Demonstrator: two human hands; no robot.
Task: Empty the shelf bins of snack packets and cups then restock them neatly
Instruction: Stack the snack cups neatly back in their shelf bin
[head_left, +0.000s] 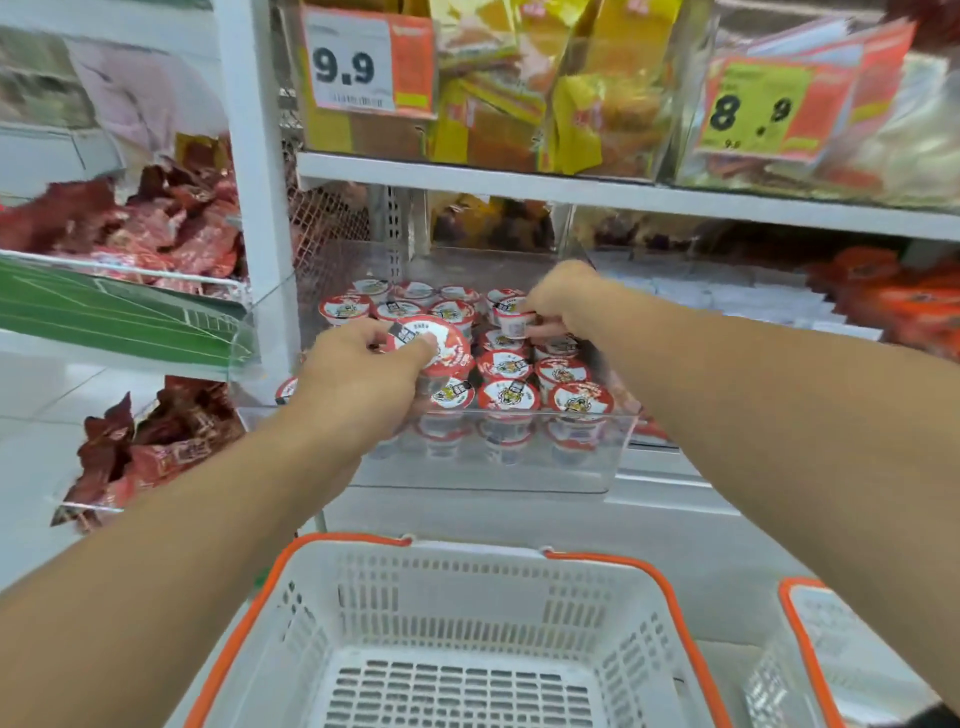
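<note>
The left hand (358, 379) reaches into the near left part of the clear acrylic bin (587, 457), its fingers curled round a red-and-white sealed cup (434, 343) lifted a little above its neighbours, thumb lying across the foil lid. Further in and to the right, the right hand (563, 301) pinches a smaller-looking cup (514, 319) by its rim and side, raised off the rows below.

Nearest of all, under both forearms, stands a white basket with orange rim (467, 603), nothing showing inside it; a second basket (810, 639) peeks in at the near right. From this I judge the emptying has only begun, since the bin holds many cups in rows (519, 395).

The cups look light and fairly stiff in the wall, but the foil lids are thin and probably easy to dent or puncture, so the better hold is round the side wall or under the rim, not pressing on top. Smooth plastic may slip if several are taken at once.

Beyond, yellow snack packets (571, 104) fill the upper shelf behind a 9.9 price tag (348, 65); red packets (156, 223) lie in the left bins.
</note>
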